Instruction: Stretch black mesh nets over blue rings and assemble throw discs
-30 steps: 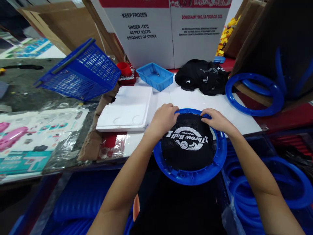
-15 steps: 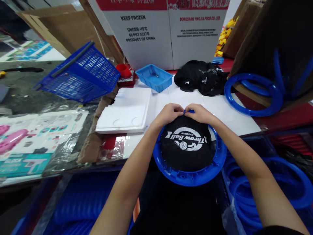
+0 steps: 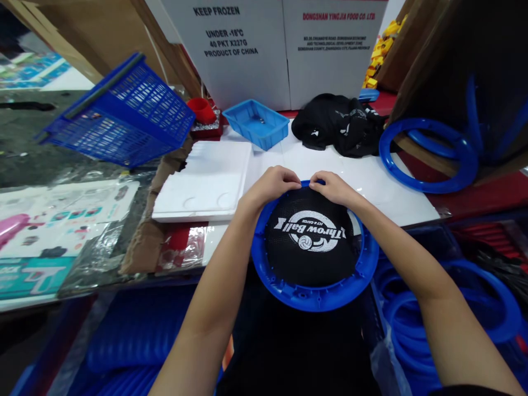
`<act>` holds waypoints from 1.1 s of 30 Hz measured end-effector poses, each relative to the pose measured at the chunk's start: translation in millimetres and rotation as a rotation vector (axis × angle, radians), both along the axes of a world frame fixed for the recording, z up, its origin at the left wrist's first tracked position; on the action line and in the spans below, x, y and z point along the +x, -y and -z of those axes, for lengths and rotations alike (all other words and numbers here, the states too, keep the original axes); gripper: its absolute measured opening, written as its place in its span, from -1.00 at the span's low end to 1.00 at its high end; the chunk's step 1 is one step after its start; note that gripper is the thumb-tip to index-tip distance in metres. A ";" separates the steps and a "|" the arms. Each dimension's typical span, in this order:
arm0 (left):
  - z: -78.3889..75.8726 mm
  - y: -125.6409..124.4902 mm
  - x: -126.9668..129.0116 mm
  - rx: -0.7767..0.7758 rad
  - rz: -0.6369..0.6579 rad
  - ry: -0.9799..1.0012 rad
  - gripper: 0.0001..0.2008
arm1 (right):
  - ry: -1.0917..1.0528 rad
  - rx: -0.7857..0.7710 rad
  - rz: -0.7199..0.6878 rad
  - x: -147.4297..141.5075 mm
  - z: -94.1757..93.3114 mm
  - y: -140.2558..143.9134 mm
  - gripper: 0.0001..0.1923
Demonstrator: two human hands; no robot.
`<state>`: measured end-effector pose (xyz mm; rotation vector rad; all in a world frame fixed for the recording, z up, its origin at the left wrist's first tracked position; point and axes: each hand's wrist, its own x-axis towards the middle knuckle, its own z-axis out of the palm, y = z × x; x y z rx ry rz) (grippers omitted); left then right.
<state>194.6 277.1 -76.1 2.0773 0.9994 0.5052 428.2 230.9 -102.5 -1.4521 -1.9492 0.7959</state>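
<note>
From my head camera, my left hand [image 3: 270, 186] and right hand [image 3: 334, 188] sit close together, fingers curled and pinching the black mesh [image 3: 309, 242] at the far rim of the blue ring [image 3: 317, 294]. The ring overhangs the near edge of the white table [image 3: 383, 190], and a pile of black nets [image 3: 338, 124] lies toward its far edge

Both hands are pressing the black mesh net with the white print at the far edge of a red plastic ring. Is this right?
Not quite. The plastic ring is blue, not red, as the head view shows. The rest holds: the left hand and right hand both press the black mesh net with the white print at the ring's far edge.
</note>
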 end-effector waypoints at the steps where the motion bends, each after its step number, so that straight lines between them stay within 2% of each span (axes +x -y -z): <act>1: 0.8 -0.3 -1.0 -0.016 0.015 0.016 -0.83 | -0.001 -0.002 -0.001 0.0 0.0 0.0 -0.87; 6: 1.6 -0.3 -1.8 -0.050 0.042 0.034 -0.79 | -0.027 -0.018 0.012 0.8 -0.1 -1.2 -0.88; 13: 4.3 0.7 0.1 0.206 0.162 -0.056 -0.79 | -0.120 -0.098 0.069 -1.1 -1.8 0.1 -0.86; 19: 5.8 8.3 -2.7 0.205 0.109 -0.027 -0.76 | -0.139 -0.139 0.147 -6.1 -3.9 0.4 -0.87; 23: 8.1 16.5 8.8 0.293 0.092 -0.003 -0.79 | -0.199 -0.257 0.129 -4.2 -7.9 -6.6 -0.90; 28: 15.0 23.6 21.2 0.384 0.028 -0.120 -0.82 | -0.249 -0.380 0.076 0.5 -16.5 -11.7 -0.91; 33: 15.8 30.8 20.2 0.512 0.082 -0.330 -0.73 | -0.187 -0.305 0.082 -3.2 -12.5 -12.8 -0.93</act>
